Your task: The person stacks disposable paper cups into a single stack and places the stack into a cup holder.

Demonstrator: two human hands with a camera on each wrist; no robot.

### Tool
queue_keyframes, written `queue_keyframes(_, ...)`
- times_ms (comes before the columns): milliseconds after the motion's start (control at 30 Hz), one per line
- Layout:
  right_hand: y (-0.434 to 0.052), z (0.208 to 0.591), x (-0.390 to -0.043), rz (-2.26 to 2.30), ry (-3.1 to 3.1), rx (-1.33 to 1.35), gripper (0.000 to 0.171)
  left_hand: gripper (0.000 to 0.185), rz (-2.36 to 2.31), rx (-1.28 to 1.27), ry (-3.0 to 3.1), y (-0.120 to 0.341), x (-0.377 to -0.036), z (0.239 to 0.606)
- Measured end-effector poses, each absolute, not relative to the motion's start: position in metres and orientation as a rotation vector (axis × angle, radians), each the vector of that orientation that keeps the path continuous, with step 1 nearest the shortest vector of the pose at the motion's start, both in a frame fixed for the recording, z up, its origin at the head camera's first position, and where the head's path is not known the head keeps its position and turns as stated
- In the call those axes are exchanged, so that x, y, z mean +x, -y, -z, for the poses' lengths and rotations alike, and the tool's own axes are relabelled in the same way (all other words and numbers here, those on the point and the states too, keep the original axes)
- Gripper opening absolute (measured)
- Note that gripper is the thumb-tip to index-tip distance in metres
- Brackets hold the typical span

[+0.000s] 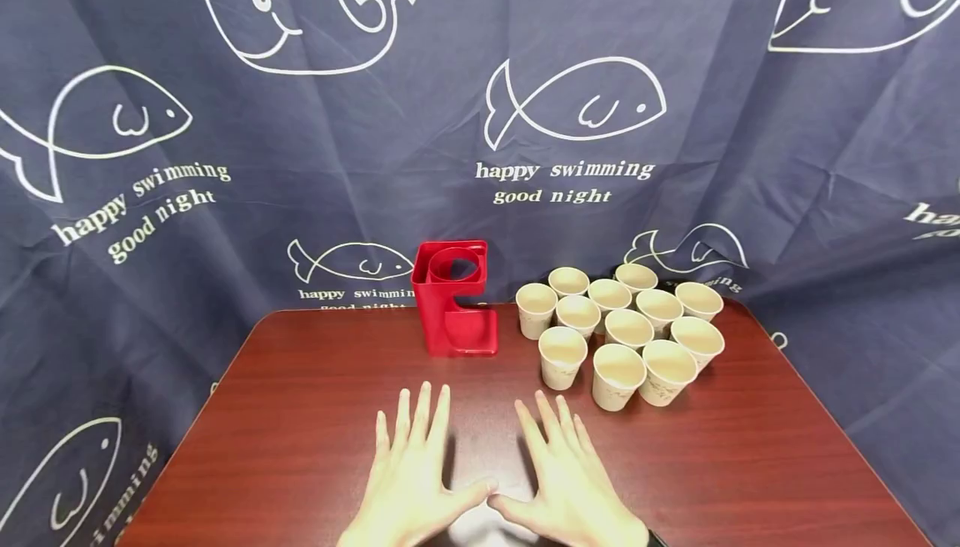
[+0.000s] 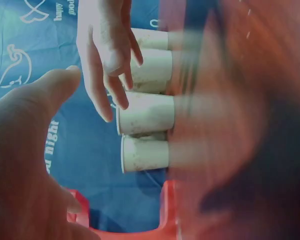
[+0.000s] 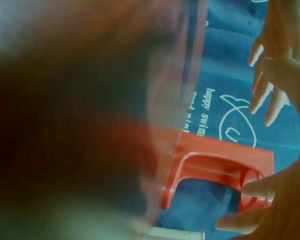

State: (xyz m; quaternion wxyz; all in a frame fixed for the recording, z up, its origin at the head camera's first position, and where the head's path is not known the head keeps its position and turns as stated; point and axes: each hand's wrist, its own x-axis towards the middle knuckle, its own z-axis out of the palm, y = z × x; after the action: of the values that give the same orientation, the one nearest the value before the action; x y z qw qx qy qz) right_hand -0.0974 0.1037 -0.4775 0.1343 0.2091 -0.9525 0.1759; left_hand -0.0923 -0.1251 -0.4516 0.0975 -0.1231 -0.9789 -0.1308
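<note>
My left hand [image 1: 412, 472] is held over the front of the brown table, fingers straight and spread, holding nothing. Beside it my right hand [image 1: 566, 472] has its fingers spread the same way, and the two thumb tips come close together in the head view. Beyond the fingertips stands a red plastic holder [image 1: 442, 313] with a round ring at its top and a flat tray at its base. To its right, several white paper cups [image 1: 617, 373] stand upright in a cluster, mouths up. In the left wrist view a row of the cups [image 2: 147, 112] shows past the right hand.
The brown wooden table [image 1: 315, 422] narrows toward the back. A dark blue cloth [image 1: 420, 138] with white fish drawings and lettering hangs right behind it and along both sides. The holder and the rear cups stand near the table's back edge.
</note>
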Motion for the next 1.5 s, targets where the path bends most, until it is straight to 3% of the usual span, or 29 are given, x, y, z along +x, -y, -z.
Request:
queue_keyframes(867, -0.072, 0.47, -0.188, -0.784, 2.828, 0.553, 0.105, 0.115, 0.349, -0.28, 2.812, 0.149, -0.173, 0.387)
queue_keyframes(1500, -0.044, 0.476, -0.246, -0.784, 2.875, 0.349, 0.088, 0.093, 0.339, -0.34, 2.667, 0.145, -0.237, 0.35)
